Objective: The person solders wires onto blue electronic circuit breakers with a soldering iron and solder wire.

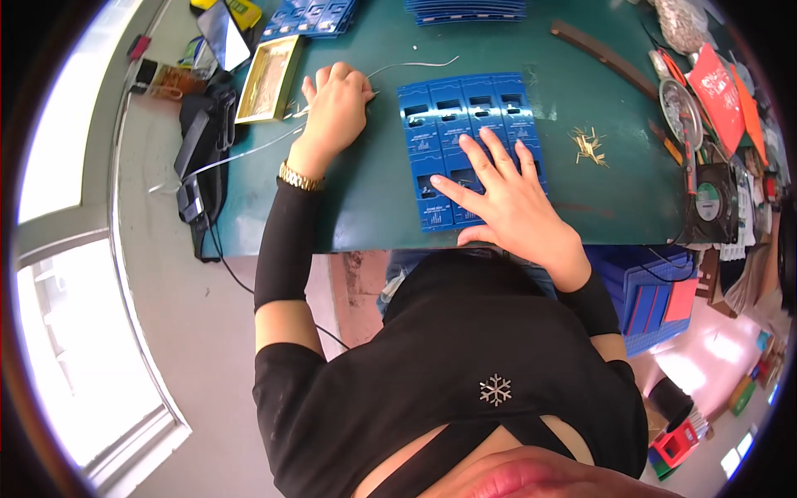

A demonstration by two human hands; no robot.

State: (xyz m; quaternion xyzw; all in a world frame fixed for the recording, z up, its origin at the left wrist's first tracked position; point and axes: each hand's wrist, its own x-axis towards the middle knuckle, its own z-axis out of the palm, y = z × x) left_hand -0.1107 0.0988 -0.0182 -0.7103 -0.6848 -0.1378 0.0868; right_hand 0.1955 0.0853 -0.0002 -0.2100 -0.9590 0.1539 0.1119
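Observation:
A blue printed card sheet (pixel 422 137) lies flat on the green table, with several panels in two rows, each with a small cut-out window. My right hand (pixel 510 199) rests on its lower right part, fingers spread and holding nothing; it hides some of the panels. To the left, my left hand (pixel 339 106) is down at the tabletop with its fingers curled together; what they hold, if anything, is hidden. Beside that hand are a few thin pale slivers (pixel 295 109) and a shallow yellow box (pixel 270 79). A thin white cord (pixel 249 152) runs past the same hand.
More blue card sheets are stacked at the far edge (pixel 465 10) and far left (pixel 311 18). A small heap of thin straw-coloured sticks (pixel 589 148) lies right of the sheet. A brown bar (pixel 604 58) lies farther back. A black tape dispenser (pixel 712 199) stands at the right edge.

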